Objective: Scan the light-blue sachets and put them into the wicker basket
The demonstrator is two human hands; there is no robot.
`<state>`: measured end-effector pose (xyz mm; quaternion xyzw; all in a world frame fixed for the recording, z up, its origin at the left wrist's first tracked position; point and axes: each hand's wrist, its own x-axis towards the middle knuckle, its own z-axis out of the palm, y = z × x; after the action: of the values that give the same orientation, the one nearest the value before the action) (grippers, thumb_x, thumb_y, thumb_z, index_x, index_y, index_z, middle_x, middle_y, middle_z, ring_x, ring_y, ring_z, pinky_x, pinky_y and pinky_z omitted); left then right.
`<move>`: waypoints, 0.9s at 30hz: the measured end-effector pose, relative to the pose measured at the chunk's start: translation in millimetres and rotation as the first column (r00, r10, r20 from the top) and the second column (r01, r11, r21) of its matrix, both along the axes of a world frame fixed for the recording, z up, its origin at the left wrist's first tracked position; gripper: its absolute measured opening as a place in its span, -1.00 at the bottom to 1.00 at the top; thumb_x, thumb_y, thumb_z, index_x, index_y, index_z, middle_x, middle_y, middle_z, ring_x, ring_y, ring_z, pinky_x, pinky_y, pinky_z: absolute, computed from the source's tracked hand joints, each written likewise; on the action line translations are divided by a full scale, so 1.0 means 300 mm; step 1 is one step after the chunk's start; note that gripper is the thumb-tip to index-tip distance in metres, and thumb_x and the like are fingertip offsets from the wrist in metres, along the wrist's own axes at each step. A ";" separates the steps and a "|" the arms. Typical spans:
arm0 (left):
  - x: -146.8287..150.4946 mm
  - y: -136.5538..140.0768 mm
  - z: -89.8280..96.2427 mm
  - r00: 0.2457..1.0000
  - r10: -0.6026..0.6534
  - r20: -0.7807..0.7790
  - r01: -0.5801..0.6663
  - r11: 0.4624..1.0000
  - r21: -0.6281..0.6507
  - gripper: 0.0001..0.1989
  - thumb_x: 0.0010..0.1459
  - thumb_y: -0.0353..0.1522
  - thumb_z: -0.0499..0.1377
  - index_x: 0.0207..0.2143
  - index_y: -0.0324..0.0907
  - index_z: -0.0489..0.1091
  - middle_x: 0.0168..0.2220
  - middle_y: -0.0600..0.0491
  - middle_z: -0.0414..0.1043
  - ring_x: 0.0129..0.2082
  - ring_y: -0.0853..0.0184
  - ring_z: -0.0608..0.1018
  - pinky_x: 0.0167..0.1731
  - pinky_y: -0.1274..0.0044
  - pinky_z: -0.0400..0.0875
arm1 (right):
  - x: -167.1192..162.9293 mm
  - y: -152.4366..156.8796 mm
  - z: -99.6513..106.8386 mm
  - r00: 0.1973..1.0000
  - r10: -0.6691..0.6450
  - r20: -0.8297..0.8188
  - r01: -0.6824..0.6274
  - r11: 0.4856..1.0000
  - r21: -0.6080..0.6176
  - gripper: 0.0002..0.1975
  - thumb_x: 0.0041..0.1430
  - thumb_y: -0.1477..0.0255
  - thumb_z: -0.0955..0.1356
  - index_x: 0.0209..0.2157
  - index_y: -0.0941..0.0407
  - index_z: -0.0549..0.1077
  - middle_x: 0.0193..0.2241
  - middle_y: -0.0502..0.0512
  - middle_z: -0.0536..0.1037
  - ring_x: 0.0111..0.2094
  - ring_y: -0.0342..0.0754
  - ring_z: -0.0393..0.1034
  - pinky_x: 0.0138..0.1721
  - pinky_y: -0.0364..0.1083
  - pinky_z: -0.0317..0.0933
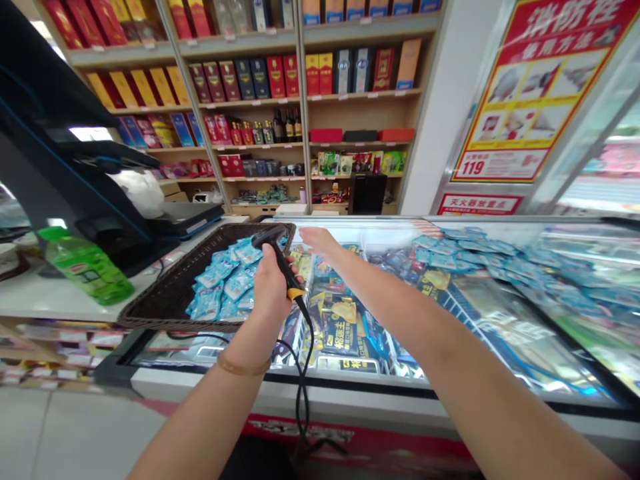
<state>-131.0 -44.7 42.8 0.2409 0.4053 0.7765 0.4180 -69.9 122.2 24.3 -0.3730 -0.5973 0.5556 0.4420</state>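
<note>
Right now, left hand (pixel 269 285) closed around black handheld scanner with yellow band (pixel 281 257), thumb along grip, scanner head pointing away from body. Thin black cord (pixel 312 331) hanging below that hand. Right hand (pixel 320 241) just right of scanner head, fingers stretched out, loosely open, no hold visible. Dark brown woven basket (pixel 165 293) left of and beneath left hand, small light-blue packets (pixel 213 277) piled inside. Dark-blue-and-yellow bags (pixel 345 327) below right hand, inside white-rimmed freezer (pixel 360 402).

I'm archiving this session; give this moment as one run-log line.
left hand: gripping barcode scanner; right hand: nothing visibly held, over chest freezer; brown wicker basket: blue packets inside
</note>
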 end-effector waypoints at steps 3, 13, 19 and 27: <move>0.110 0.042 -0.019 0.997 -0.074 0.003 0.074 0.997 -0.004 -0.57 0.29 0.04 0.17 -0.28 -0.16 0.33 -0.53 0.17 0.39 -0.67 0.49 0.40 -0.66 0.65 0.31 | 0.175 0.052 -0.056 0.964 -0.150 0.218 0.099 0.969 0.227 -0.80 0.25 0.46 0.42 -0.11 0.09 0.65 -0.03 0.12 0.67 0.04 0.04 0.55 0.16 0.06 0.35; 0.448 0.154 -0.141 0.945 -0.310 -0.104 0.299 0.948 -0.106 -0.56 0.31 0.07 0.10 -0.29 -0.12 0.29 -0.58 0.18 0.33 -0.72 0.43 0.36 -0.72 0.59 0.27 | 0.883 0.058 -0.203 0.240 -0.748 0.619 0.336 0.662 0.670 -0.53 0.38 0.43 0.26 0.25 0.23 0.45 0.36 0.40 0.31 0.39 0.23 0.17 0.39 0.19 0.02; 0.440 0.179 -0.256 0.916 -0.318 -0.245 0.292 0.946 -0.139 -0.56 0.27 0.08 0.16 -0.25 -0.12 0.27 -0.50 0.17 0.38 -0.70 0.47 0.36 -0.71 0.60 0.26 | 1.032 0.039 -0.285 -0.009 -0.718 0.696 0.517 0.592 0.618 -0.43 0.43 0.21 0.17 0.21 0.34 0.42 0.26 0.59 0.37 0.33 0.41 0.16 0.33 0.38 -0.07; 0.422 0.169 -0.256 0.928 -0.303 -0.217 0.284 0.952 -0.116 -0.54 0.26 0.10 0.16 -0.28 -0.11 0.26 -0.48 0.17 0.36 -0.66 0.48 0.37 -0.69 0.61 0.27 | 1.020 0.059 -0.275 0.003 -0.660 0.752 0.517 0.644 0.563 -0.47 0.25 0.42 0.28 0.21 0.34 0.35 0.18 0.59 0.41 0.30 0.40 0.18 0.27 0.35 -0.01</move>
<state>-4.4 6.0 -34.1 0.3704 0.4427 0.6542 0.4887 236.0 139.9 -58.4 -0.8012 -0.5523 -0.0422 0.2266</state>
